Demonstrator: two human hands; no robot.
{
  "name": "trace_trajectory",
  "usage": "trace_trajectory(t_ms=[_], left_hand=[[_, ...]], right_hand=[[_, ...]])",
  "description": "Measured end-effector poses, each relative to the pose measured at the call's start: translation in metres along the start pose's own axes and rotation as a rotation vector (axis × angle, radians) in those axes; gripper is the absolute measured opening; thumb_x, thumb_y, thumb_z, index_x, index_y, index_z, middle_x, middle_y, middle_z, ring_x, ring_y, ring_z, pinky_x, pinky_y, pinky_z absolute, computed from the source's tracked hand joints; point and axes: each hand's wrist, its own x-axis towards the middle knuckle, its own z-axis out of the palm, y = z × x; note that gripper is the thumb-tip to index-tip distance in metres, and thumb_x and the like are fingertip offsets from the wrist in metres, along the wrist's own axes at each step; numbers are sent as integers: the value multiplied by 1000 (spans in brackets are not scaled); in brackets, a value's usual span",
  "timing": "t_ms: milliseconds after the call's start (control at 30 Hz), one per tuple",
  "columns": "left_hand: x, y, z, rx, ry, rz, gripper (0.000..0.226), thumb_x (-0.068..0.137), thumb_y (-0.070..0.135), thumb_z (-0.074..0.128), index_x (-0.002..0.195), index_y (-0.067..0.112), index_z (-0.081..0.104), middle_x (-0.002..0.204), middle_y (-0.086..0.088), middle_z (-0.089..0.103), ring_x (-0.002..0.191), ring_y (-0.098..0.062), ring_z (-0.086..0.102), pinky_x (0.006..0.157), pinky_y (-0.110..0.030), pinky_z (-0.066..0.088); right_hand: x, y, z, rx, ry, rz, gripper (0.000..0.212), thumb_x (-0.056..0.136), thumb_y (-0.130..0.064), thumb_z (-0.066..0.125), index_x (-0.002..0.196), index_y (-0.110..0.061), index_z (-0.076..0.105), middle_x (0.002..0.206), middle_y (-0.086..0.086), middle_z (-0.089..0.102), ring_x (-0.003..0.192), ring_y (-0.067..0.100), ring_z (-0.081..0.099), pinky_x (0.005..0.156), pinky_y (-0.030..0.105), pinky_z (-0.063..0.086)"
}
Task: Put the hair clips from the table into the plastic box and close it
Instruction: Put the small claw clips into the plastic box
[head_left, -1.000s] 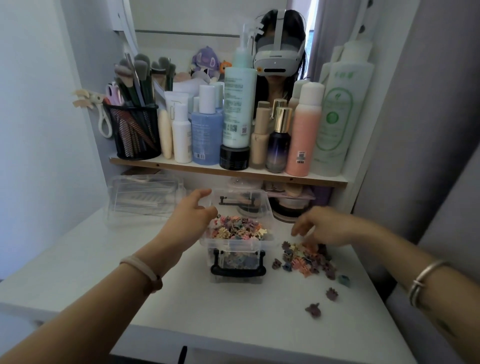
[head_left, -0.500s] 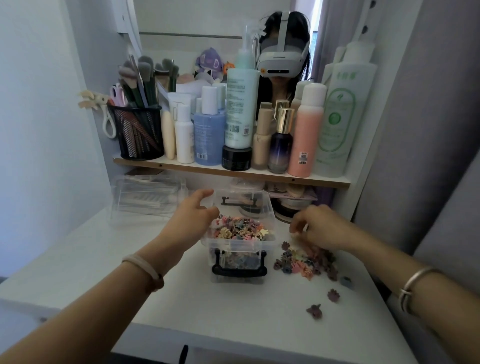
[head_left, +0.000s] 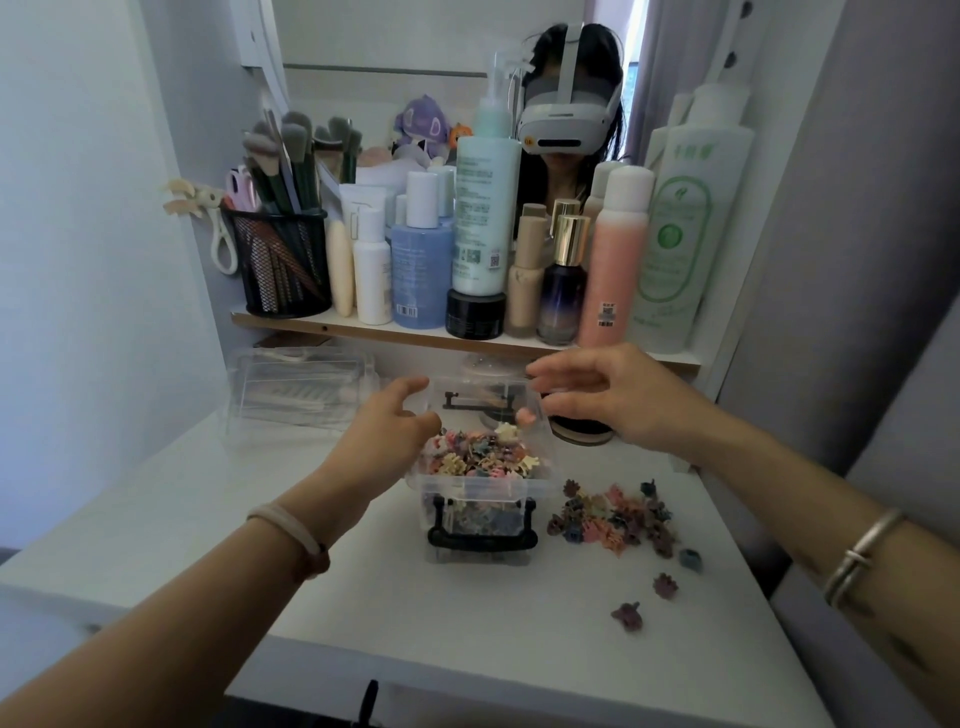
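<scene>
Your right hand (head_left: 597, 402) is hovering open-fingered above the nearly full clear plastic box (head_left: 483, 493), off the pile now; your left hand (head_left: 395, 431) is touching its rim, grip unclear. Small multicoloured hair clips (head_left: 613, 517) are remaining on the white table (head_left: 441, 623); closing is pending

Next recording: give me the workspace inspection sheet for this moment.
Surface: white table, box in the middle.
Job's things: plastic box open, heaped with hair clips; pile of clips on the table to its right, three strays nearer the edge.
Clutter: clear case at back left; shelf of bottles, mesh brush cup.
Grippers: left hand holds the box's left rim; right hand over the box, fingers loose, pink clip just below them.
Cables: nothing seen.
Surroundings: mirror behind the shelf, wall at left.
</scene>
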Motion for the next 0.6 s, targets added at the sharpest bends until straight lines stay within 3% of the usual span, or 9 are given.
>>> trace_trajectory(t_ms=[67,167,233,300,367,433,500,600], left_hand=[[0,0,0,-2,-7,-2,49,92,9,46,140,18,35,96,-8,56,86,-24,54,81,-32,41],[0,-1,0,-8,-12,0,49,92,9,46,140,18,35,100,-11,54,84,-20,52,80,-31,41],[0,0,0,-20,-14,-3,49,92,9,46,139,18,36,105,-12,54,88,-26,54,82,-32,41],[0,0,0,-19,-8,-2,49,92,7,46,139,17,37,116,-18,56,102,-38,57,83,-33,41],[-1,-1,0,-17,-6,-9,49,92,7,46,139,16,37,119,-20,56,111,-40,55,84,-34,41],[-1,-1,0,-25,-11,-8,49,91,7,46,139,16,37,106,-14,58,98,-38,58,84,-34,41],[0,-2,-1,-29,-15,-1,49,91,7,46,139,16,37,91,-7,57,83,-25,53,82,-33,40],[2,-3,-1,-25,-13,-1,49,92,8,46,139,17,37,80,-3,55,78,-19,51,79,-31,39]], right_hand=[[0,-1,-3,79,-37,-10,28,85,-7,61,105,-26,60,99,-13,62,95,-2,59,85,7,46],[2,2,-8,165,22,4,30,85,-1,59,87,-30,59,93,-11,65,87,3,63,83,18,51],[2,10,-8,20,85,49,27,85,0,59,84,-27,60,88,-7,64,79,7,63,76,18,50],[0,22,-5,-251,-31,114,17,85,-8,62,95,-21,64,95,-6,64,85,9,60,75,17,48],[-3,37,1,-458,-231,176,29,87,-17,62,115,-19,61,113,-4,61,97,8,57,83,18,47],[-6,41,8,-528,-308,214,33,88,-19,59,121,-20,58,123,-5,58,101,8,55,88,22,46],[-7,42,14,-557,-320,194,29,89,-16,56,118,-20,61,123,-5,61,100,9,56,86,21,44],[-5,47,24,-665,-283,130,26,88,-11,55,112,-17,65,117,-1,65,104,13,58,80,18,40]])
